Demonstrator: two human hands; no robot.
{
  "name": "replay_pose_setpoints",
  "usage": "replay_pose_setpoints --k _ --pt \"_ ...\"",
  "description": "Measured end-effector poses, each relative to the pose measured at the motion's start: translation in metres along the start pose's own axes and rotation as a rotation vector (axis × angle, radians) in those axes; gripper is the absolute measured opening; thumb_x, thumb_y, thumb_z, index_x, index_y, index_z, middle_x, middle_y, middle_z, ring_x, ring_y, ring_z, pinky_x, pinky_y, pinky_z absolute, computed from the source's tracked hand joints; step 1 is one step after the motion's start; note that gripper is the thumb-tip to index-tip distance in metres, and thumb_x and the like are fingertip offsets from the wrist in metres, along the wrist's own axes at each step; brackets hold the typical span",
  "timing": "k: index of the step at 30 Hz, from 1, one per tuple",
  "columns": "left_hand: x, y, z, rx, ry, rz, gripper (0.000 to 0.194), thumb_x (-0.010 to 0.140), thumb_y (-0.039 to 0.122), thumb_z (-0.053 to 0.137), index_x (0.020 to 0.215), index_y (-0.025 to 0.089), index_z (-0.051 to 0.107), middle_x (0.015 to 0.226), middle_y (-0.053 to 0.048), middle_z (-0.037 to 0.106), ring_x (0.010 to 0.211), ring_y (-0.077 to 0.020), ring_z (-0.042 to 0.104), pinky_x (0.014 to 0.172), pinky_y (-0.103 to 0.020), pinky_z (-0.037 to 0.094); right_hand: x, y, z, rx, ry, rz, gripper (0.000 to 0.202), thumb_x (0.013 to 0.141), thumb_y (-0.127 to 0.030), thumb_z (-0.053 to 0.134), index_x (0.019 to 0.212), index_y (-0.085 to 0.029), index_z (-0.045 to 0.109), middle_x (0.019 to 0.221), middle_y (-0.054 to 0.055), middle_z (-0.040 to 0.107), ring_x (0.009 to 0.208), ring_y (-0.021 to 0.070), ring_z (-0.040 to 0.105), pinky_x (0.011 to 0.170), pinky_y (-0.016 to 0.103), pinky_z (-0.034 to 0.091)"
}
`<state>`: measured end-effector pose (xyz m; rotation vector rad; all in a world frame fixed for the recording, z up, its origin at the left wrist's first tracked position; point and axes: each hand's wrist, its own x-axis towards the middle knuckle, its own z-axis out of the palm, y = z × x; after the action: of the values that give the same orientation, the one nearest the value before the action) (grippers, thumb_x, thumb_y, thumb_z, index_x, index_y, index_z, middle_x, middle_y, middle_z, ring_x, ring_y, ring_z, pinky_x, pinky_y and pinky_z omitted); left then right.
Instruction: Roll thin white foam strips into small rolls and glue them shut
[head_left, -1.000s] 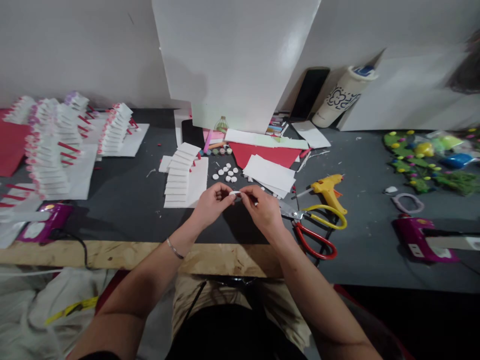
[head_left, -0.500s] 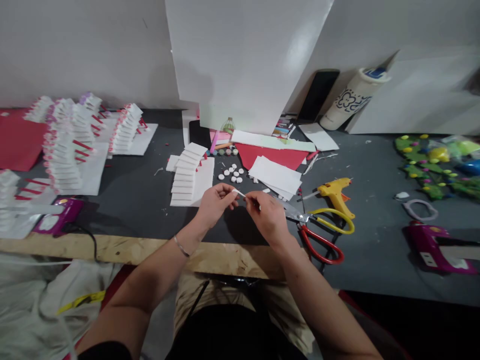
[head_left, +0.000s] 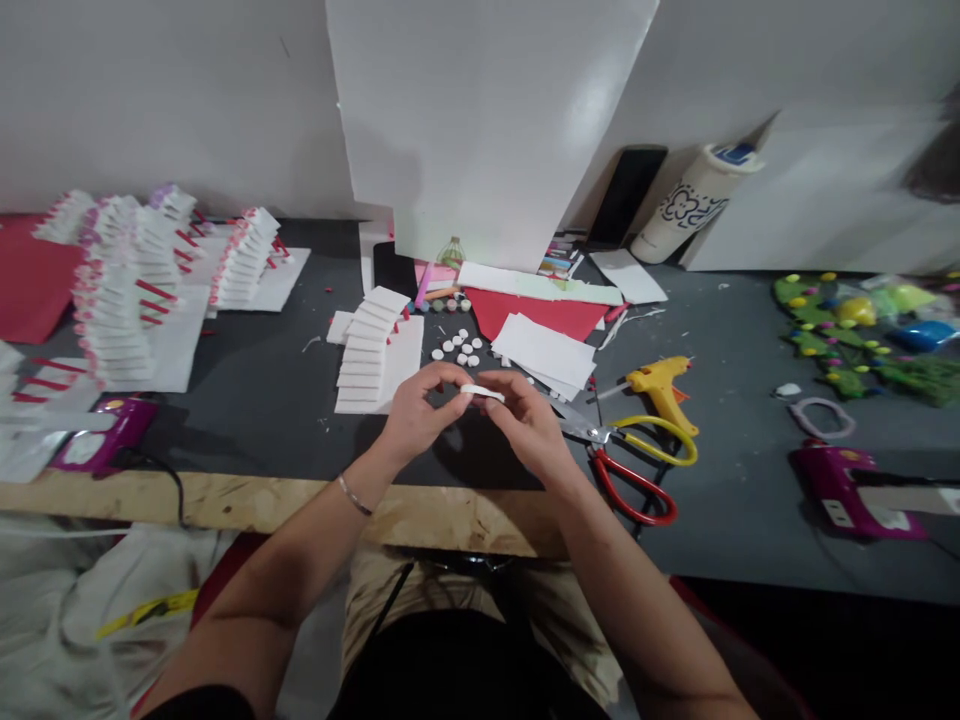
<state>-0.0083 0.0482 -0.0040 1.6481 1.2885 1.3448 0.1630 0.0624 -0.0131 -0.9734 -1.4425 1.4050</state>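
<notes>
A small white strip is sitting pinched between both hands, above the dark counter near its front edge. The left hand is gripping its left end, fingers curled and pressed together on it; the right hand is holding the other end, fingers closed on the strip. The strip is looking flat, short and matte, like foam or card.

At twelve o'clock from the hands, small white round discs are lying scattered. At eleven o'clock, a stepped stack of white rectangular pieces is resting on a white sheet. At one o'clock, loose white sheets are overlapping a red sheet. At three o'clock, scissors with one red and one yellow handle are lying just beside the right hand, and a yellow glue gun is lying beyond them. A large white board is leaning upright at twelve o'clock, with a white tube bearing a dark flower-like mark at two o'clock; no writing on it can be read.

Far at nine o'clock, more stepped white stacks with red sticks are crowding the counter, with a magenta device near the bare wooden front edge. Open dark surface is lying between those stacks and the hands, and again at four o'clock.
</notes>
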Motion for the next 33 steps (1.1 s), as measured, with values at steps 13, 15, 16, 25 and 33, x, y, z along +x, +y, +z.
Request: replay_pose_setpoints --k 13,15,16,25,33 --pt "-0.0023 0.0072 -0.0048 0.261 -0.05 0.216 0.005 0.08 0.019 0.067 0.084 0.02 0.067 0.086 -0.002 0.064 0.083 -0.0155 0.06 0.077 -0.03 0.051 0.0063 -0.0056 -0.0082 0.252 -0.156 0.25 0.033 0.071 -0.051 0.078 0.068 -0.021 0.063 0.061 -0.004 0.058 0.062 0.0108 0.05 0.065 0.027 0.039" --pt "-0.0038 0.0087 -0.0038 0.232 -0.036 0.219 0.005 0.079 0.019 0.068 0.084 0.02 0.068 0.086 -0.002 0.064 0.081 -0.0148 0.06 0.076 -0.029 0.051 0.0055 -0.0065 -0.0083 0.334 -0.184 0.302 0.033 0.068 -0.049 0.081 0.068 -0.021 0.064 0.063 -0.004 0.06 0.063 0.0103 0.051 0.066 0.026 0.04" --pt "-0.0047 0.0096 -0.003 0.217 -0.028 0.22 0.005 0.079 0.019 0.068 0.083 0.02 0.067 0.086 -0.002 0.064 0.081 -0.0145 0.06 0.075 -0.029 0.051 0.005 -0.007 -0.0079 0.372 -0.194 0.326 0.033 0.067 -0.049 0.082 0.068 -0.021 0.064 0.064 -0.004 0.061 0.063 0.0101 0.052 0.066 0.026 0.041" --pt "-0.0058 0.0064 0.0018 0.133 -0.031 0.205 0.004 0.084 0.024 0.067 0.087 0.021 0.066 0.089 -0.003 0.064 0.087 -0.0157 0.061 0.079 -0.03 0.05 0.0045 -0.0037 -0.0013 0.527 -0.093 0.317 0.037 0.06 -0.043 0.088 0.063 -0.022 0.057 0.064 -0.005 0.064 0.061 0.0101 0.057 0.063 0.025 0.044" --pt "-0.0049 0.0066 -0.0033 0.424 -0.129 0.201 0.022 0.084 0.025 0.066 0.106 0.021 0.062 0.101 -0.005 0.069 0.097 -0.0207 0.062 0.088 -0.037 0.046 0.0042 -0.0024 0.0008 0.174 0.066 0.101 0.031 0.068 -0.042 0.079 0.065 -0.024 0.054 0.081 0.001 0.074 0.08 0.0177 0.067 0.077 0.033 0.05"
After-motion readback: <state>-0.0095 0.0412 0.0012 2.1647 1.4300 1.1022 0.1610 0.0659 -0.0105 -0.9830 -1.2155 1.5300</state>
